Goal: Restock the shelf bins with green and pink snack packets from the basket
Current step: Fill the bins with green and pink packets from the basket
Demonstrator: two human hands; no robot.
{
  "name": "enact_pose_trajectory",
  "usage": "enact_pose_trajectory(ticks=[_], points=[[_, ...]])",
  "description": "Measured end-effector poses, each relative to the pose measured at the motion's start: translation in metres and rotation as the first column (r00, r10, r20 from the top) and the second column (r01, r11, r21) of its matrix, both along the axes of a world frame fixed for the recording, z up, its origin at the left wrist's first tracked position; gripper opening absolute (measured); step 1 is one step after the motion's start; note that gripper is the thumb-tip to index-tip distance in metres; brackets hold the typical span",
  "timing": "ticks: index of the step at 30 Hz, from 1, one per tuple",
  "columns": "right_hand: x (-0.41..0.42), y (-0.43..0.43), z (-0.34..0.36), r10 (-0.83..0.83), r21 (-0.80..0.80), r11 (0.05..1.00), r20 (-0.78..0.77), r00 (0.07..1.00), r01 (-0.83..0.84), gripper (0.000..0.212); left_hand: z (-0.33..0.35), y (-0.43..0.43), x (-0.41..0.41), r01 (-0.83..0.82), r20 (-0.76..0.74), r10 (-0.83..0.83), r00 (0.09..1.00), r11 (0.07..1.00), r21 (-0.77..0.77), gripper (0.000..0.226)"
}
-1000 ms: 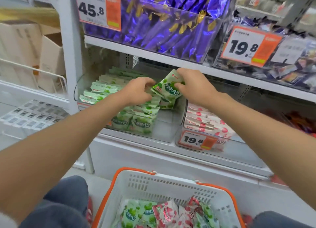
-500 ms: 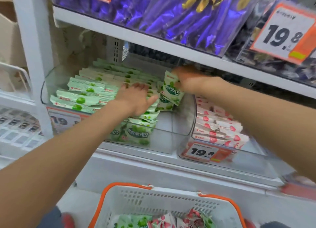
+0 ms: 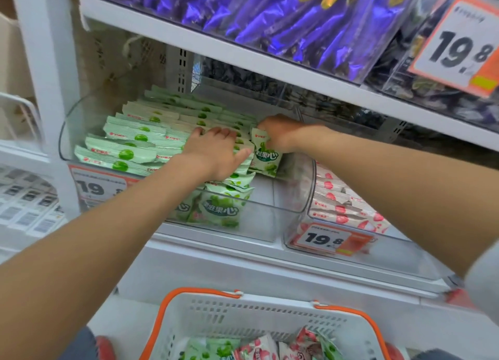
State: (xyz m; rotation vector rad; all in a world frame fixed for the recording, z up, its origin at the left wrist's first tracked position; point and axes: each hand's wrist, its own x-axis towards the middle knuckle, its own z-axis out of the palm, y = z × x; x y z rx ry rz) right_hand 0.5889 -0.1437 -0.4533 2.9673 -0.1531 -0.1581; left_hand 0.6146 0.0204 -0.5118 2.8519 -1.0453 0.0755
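Pinches one green packet [image 3: 266, 157] by its upper edge with the right hand [image 3: 278, 135], fingers curled over the top. Holds it upright at the right end of the rows of green packets [image 3: 140, 132], inside the clear left bin [image 3: 297, 197]. Presses the left hand [image 3: 216, 154] flat on those rows just beside the held packet, fingers straight and gripping nothing, apparently to brace the stock.

Status by location:

- Left bin: packed with rows at the back and left. Shows bare floor at the front right. Carries a few loose green packets [image 3: 218, 208] against the front wall.
- Pink bin [image 3: 405, 251], just to the right: holds stacked pink packets [image 3: 343, 208] on its left side. Cannot tell the fill beyond that.
- Basket [image 3: 243, 313], below the shelf: contains mixed packets [image 3: 256, 350], green and pink together, cut off by the lower frame edge. Cannot tell the count.

Judged partway complete: green restocking under way, held packet not yet released, no pink packet in hand.

Remaining, as judged:

1. Seat the held packet in its row.
2. Transfer the remaining green stock to the left bin.
3. Transfer the pink stock to the pink bin.
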Motion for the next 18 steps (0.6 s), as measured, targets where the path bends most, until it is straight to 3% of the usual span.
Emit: enact_pose_trajectory(ticks=[14, 18], points=[[0.007, 0.004, -0.014, -0.012, -0.093, 0.996, -0.056, 0.998, 0.007, 0.034, 0.002, 0.0, -0.002, 0.006, -0.018, -0.006, 1.0, 1.0, 0.01, 0.07], [0.005, 0.006, -0.01, -0.048, -0.143, 0.989, -0.069, 0.996, 0.038, 0.044, 0.004, 0.001, -0.003, 0.006, -0.037, -0.006, 0.999, 1.0, 0.008, 0.07]])
